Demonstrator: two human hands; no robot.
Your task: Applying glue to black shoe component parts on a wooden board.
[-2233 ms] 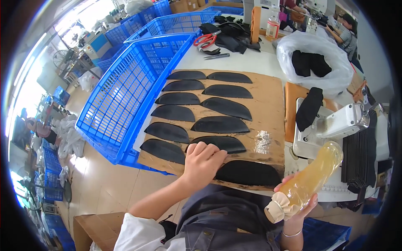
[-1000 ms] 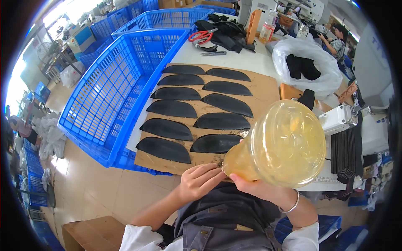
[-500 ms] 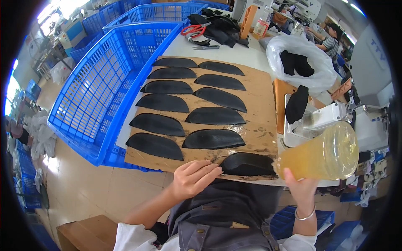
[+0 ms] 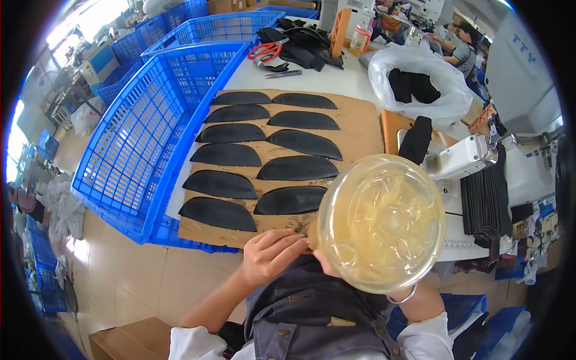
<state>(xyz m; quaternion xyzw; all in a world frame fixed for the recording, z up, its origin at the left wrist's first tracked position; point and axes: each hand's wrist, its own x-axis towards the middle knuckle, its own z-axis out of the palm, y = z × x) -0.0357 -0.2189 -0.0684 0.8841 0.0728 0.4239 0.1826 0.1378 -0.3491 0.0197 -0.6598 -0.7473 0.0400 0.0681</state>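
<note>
My right hand (image 4: 326, 264) grips a clear plastic bottle (image 4: 384, 222) of yellowish liquid, tipped with its round base facing up at me. The bottle hides most of that hand and the near right of the cardboard. My left hand (image 4: 270, 257) rests at the near edge of the cardboard sheet (image 4: 360, 129), fingers bent and pressed together, fingertips beside the bottle's lower end. What lies under those fingertips is hidden. Several black half-moon pieces (image 4: 291, 200) lie in two columns on the stained cardboard.
A large blue plastic crate (image 4: 144, 138) stands left of the white table. Red-handled scissors (image 4: 267, 51), snips (image 4: 283, 74) and black scraps (image 4: 309, 48) lie at the back. To the right are a plastic bag (image 4: 459, 99) with black pieces and a white sewing machine (image 4: 462, 157). Another person sits far right.
My right hand has swung the bottle left and tipped it over, base now toward me, covering the nearest black piece. My left hand stays almost in place. The view has shifted slightly.
</note>
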